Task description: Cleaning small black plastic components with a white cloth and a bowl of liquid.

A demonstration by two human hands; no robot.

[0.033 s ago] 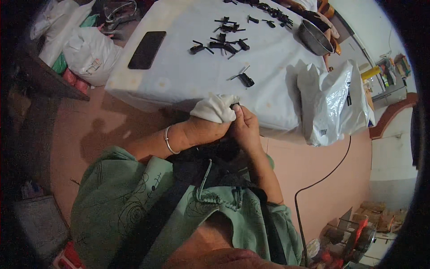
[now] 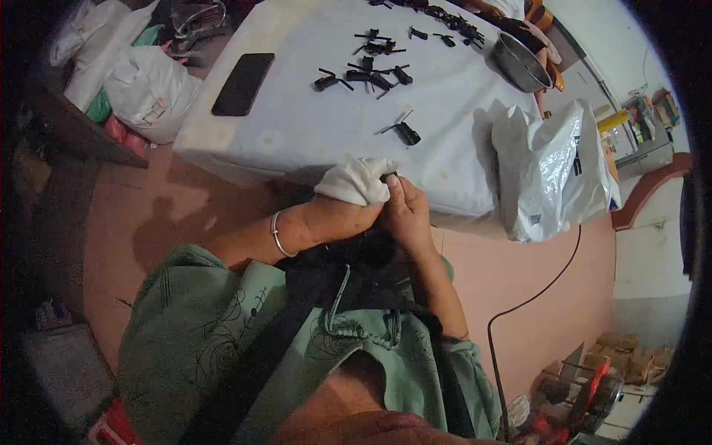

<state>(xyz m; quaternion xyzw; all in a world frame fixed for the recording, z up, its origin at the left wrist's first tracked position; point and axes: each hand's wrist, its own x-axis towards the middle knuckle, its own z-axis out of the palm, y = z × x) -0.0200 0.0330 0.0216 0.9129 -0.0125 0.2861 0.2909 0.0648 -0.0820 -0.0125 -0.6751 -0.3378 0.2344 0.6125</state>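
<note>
My left hand (image 2: 343, 215) is curled closed at the table's near edge, with a white cloth or glove (image 2: 352, 182) covering its fingers. From the cloth a bit of a small black part (image 2: 390, 176) sticks out; most of it is hidden. My right hand (image 2: 408, 211) meets the left one there, thumb and fingertips pinched on the black part. Just beyond both hands lies a single black plastic piece (image 2: 406, 133) with thin prongs. Farther off, several similar black pieces (image 2: 363, 74) lie in a loose group.
The table has a white cloth cover (image 2: 297, 133). A dark phone (image 2: 243, 83) lies at its left. More black pieces (image 2: 452, 22) and a metal bowl (image 2: 521, 63) are at the far right. A silvery plastic bag (image 2: 545, 174) stands at the right edge. A black cable (image 2: 530, 300) trails down the floor.
</note>
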